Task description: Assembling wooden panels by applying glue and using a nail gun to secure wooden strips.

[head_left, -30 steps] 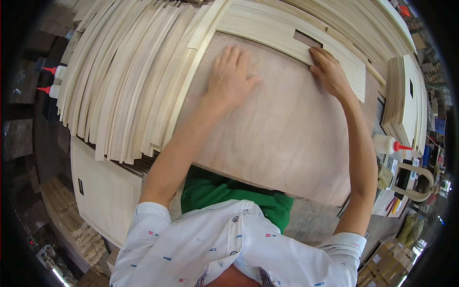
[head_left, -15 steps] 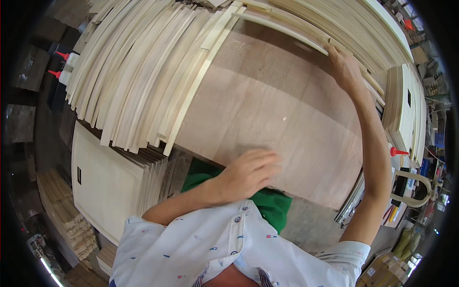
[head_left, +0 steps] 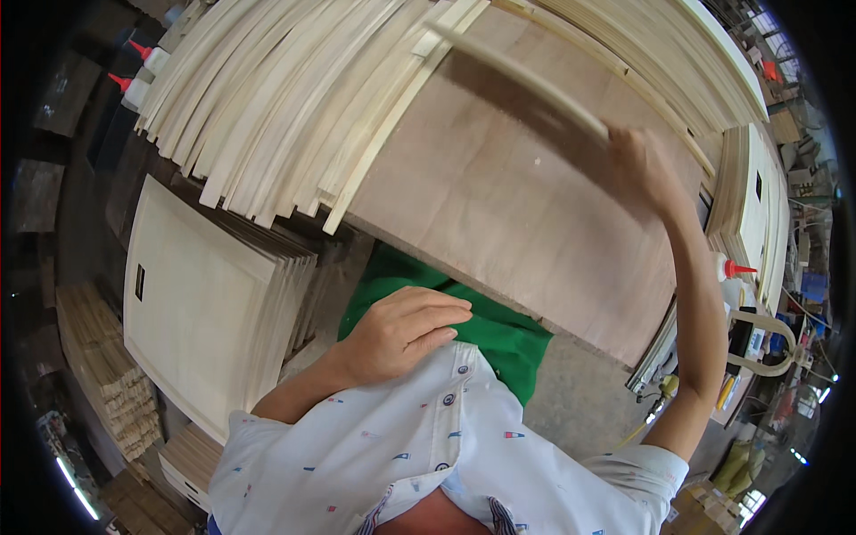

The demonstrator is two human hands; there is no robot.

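Observation:
Over the right half of a brown plywood board (head_left: 481,214), my right hand (head_left: 644,165) is closed round one end of a long pale wooden strip (head_left: 535,85). The strip runs up and left from the hand, slightly blurred, with a dark shadow on the board below it. Its far end reaches the strips along the board's left side. Just in front of my shirt, my left hand (head_left: 401,328) hovers over green cloth (head_left: 499,334). Its fingers are loosely stretched and nothing shows in them.
Rows of pale wooden strips (head_left: 285,98) lie left of the board, and more strips (head_left: 651,49) at the back. Panels stand in a stack (head_left: 196,303) at lower left. Red-capped white glue bottles (head_left: 135,89) are at far left, and another (head_left: 727,267) at right.
My right hand has moved nearer to me, bringing the strip away from the back edge of the board. My left hand has drawn back from the board toward my shirt.

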